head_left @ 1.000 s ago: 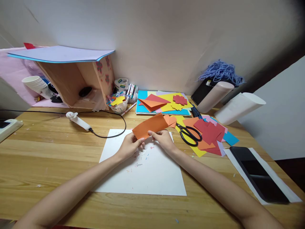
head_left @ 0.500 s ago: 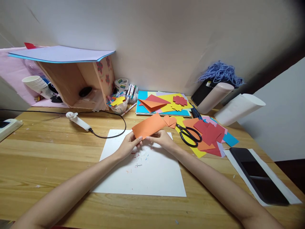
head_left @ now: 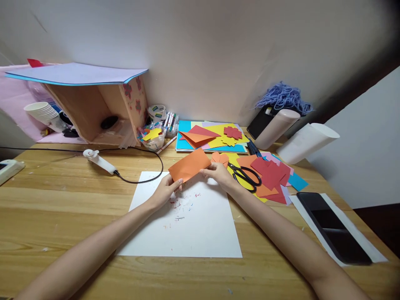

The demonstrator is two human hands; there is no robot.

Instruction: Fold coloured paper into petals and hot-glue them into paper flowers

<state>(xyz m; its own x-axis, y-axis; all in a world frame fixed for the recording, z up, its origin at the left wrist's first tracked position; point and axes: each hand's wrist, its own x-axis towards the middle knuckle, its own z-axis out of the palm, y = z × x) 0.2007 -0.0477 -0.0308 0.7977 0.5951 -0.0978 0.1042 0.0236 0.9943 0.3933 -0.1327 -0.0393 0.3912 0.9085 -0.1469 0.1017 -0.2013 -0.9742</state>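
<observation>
An orange rectangle of paper [head_left: 189, 165] is held up between my two hands. My left hand [head_left: 166, 191] pinches its lower left corner, thumb on top. At the right edge, my right hand [head_left: 218, 173] grips the paper between thumb and fingers. Beneath them lies a white sheet [head_left: 206, 233] with small red, blue and orange marks. Just beyond my right hand is an orange cut paper shape [head_left: 219, 158] with rounded lobes. Black-handled scissors [head_left: 245, 177] rest beside it on coloured paper pieces.
Red paper scraps [head_left: 270, 173] overlap at right, near a phone [head_left: 334, 227]. A stack of coloured sheets [head_left: 184, 146] holds red and yellow paper flowers. A glue gun [head_left: 99, 161] with a black cord lies left, before a cardboard box [head_left: 137, 104]. Markers [head_left: 170, 121] stand at the back.
My right hand has shifted from the paper's lower edge to its right edge. The orange paper is slightly turned and lies flatter. The whole view has shifted a little.
</observation>
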